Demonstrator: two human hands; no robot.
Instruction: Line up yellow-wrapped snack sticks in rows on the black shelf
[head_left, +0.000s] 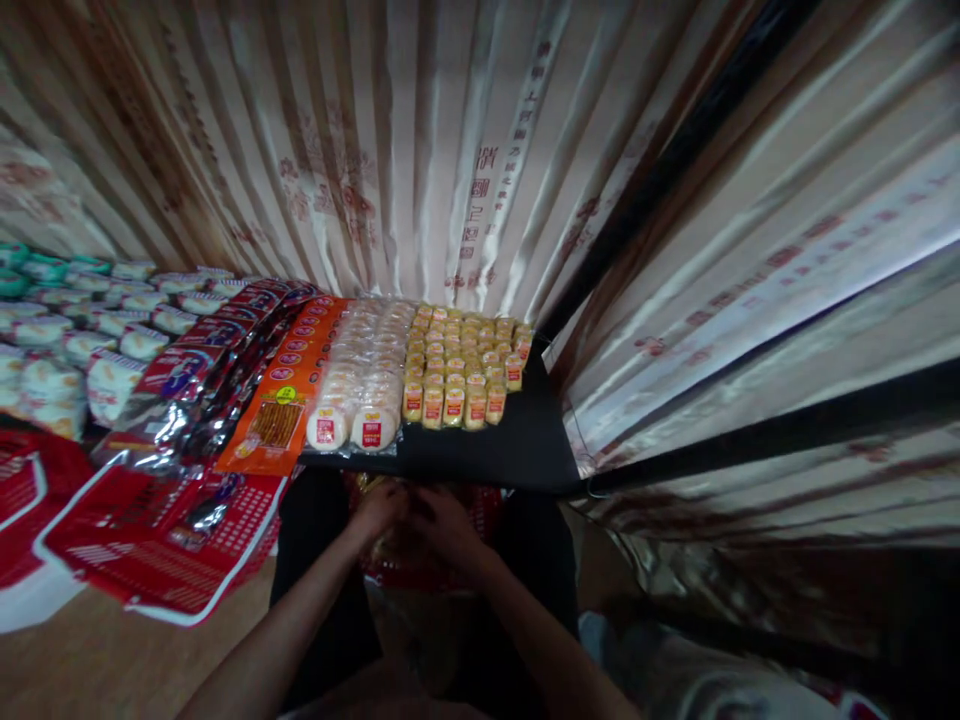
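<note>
My left hand (382, 508) and my right hand (444, 525) are close together over a red plastic bag (412, 578) between my knees, just below the table edge. Yellowish packs (386, 545) show dimly inside the bag. The left fingers curl downward, and whatever they hold is hidden. On the right, the fingers look stretched and slightly apart, reaching toward the left hand. Above them on the black table (480, 455) stand rows of small yellow-wrapped cakes (454, 400). Beside these lie two rows of round white packaged cakes (375, 428).
Left of the cakes lie an orange snack packet (274, 410), dark red packets (202, 350) and many white packs (112, 320). Red printed bags (165, 540) hang over the front edge. Pleated curtains (420, 150) and black poles (675, 170) enclose the back and right.
</note>
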